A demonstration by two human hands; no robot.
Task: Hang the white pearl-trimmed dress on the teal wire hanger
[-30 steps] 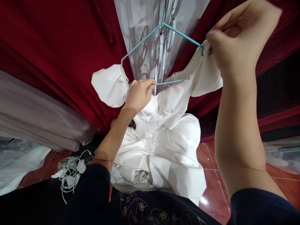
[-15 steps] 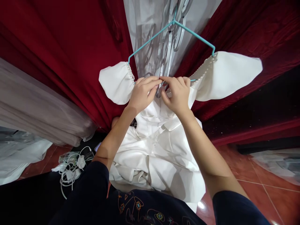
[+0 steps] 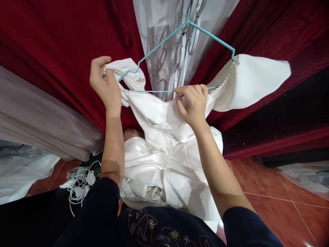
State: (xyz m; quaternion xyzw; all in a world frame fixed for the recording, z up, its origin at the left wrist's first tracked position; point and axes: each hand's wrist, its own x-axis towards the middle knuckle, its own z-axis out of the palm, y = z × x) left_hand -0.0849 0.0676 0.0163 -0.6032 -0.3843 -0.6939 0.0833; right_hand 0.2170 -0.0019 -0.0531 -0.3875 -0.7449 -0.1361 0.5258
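A white dress with a pearl-beaded neckline and a column of buttons down its front hangs in front of me, its skirt gathered over my lap. My left hand grips the beaded strap of the left puffed sleeve, pulled outward from the end of the turquoise hanger. The right sleeve still sits on the hanger's other end. At the middle of the neckline, my right hand pinches the hanger's lower bar and the dress edge; its fingertips partly hide what they hold.
Dark red curtains hang on both sides, with a white metal rack between them. Tangled white cables lie on a black surface at lower left. Pale tulle hangs at left, above the red tiled floor.
My left hand has moved from the neckline's middle out to the left strap and pulled it off the hanger's end. My right hand has stayed nearly in place.
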